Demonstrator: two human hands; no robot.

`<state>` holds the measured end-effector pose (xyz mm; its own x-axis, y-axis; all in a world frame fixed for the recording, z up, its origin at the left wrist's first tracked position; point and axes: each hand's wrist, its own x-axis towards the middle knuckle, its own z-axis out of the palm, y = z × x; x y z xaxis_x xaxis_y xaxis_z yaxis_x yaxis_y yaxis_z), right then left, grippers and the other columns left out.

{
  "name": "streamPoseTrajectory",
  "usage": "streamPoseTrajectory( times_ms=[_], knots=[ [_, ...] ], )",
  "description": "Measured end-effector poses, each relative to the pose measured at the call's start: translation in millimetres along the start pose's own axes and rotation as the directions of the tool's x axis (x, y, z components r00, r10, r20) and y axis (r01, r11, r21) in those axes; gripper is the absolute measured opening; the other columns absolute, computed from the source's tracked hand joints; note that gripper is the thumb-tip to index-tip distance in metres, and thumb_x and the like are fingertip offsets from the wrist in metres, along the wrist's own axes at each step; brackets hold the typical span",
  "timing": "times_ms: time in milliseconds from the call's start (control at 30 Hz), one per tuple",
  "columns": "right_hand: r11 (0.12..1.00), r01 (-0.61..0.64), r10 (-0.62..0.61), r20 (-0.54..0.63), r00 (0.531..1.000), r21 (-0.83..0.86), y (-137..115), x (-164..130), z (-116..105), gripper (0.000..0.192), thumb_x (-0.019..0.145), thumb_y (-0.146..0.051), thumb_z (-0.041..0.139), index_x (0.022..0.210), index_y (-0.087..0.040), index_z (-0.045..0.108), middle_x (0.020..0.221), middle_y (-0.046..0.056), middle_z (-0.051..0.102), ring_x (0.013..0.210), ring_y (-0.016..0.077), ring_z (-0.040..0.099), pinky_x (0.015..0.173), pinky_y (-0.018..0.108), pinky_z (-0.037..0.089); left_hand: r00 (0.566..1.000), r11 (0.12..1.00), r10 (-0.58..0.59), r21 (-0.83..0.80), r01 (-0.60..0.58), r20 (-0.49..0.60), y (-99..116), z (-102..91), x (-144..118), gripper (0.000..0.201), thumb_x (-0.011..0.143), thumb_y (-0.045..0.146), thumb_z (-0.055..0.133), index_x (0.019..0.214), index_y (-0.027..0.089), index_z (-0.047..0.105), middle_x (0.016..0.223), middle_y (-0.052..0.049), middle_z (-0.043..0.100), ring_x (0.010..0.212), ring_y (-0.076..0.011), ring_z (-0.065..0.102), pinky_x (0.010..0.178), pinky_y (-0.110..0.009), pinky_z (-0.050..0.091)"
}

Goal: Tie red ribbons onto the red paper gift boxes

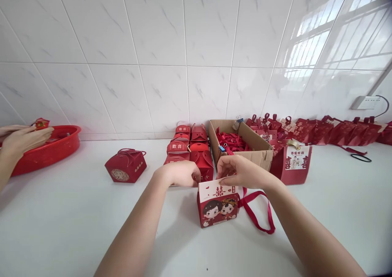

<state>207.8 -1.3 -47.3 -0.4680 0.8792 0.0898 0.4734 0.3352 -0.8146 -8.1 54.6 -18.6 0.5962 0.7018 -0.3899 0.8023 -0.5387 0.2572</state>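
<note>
A small red and cream gift box (218, 207) with two cartoon figures stands upright on the white table in front of me. At its upper left edge, my left hand (182, 173) is closed, its curled fingertips partly hidden behind the box. My right hand (245, 171) pinches the top edge from the right, thumb on the near side and fingers bent behind it. A red ribbon (256, 211) runs out from the box's right side and loops on the table.
Behind my hands, a cardboard box (260, 158) holds red ribbons, beside stacked red boxes (200, 162). One red box (125, 165) stands left, a red bag (295, 165) right. Another person's hands (26, 140) hold a small red packet over a red basin (45, 154). Several bags (330, 132) line the wall.
</note>
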Motion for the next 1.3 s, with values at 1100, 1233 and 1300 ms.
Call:
streamPoseTrajectory(
  times_ms=[1100, 1233, 1300],
  knots=[
    [0.960, 0.053, 0.063, -0.393, 0.917, 0.276, 15, 35, 36, 0.022, 0.071, -0.032, 0.065, 0.078, -0.019, 0.050, 0.077, -0.001, 0.055, 0.069, 0.0132, 0.054, 0.064, 0.027, 0.044, 0.873, 0.846, 0.141, -0.402, -0.351, -0.466, 15, -9.6, -35, 0.022, 0.082, 0.034, 0.059, 0.097, 0.024, 0.072, 0.083, 0.000, 0.071, 0.073, -0.0143, 0.062, 0.064, -0.024, 0.048],
    [0.960, 0.053, 0.069, -0.416, 0.907, 0.274, 15, 35, 32, 0.020, 0.072, -0.032, 0.064, 0.077, -0.019, 0.050, 0.077, 0.000, 0.055, 0.068, 0.0127, 0.052, 0.063, 0.027, 0.043, 0.855, 0.825, 0.065, -0.455, -0.336, -0.514, 11, -5.5, -19, 0.031, 0.077, 0.030, 0.064, 0.106, 0.023, 0.063, 0.090, -0.002, 0.072, 0.086, -0.0182, 0.066, 0.076, -0.030, 0.052],
    [0.956, 0.060, 0.072, -0.428, 0.901, 0.286, 14, 34, 30, 0.019, 0.072, -0.031, 0.064, 0.078, -0.019, 0.051, 0.078, 0.000, 0.056, 0.069, 0.0132, 0.053, 0.064, 0.027, 0.043, 0.866, 0.829, 0.037, -0.469, -0.305, -0.498, 11, -2.9, -11, 0.029, 0.074, 0.031, 0.066, 0.101, 0.021, 0.062, 0.085, -0.003, 0.071, 0.081, -0.0190, 0.066, 0.072, -0.030, 0.053]
  ],
)
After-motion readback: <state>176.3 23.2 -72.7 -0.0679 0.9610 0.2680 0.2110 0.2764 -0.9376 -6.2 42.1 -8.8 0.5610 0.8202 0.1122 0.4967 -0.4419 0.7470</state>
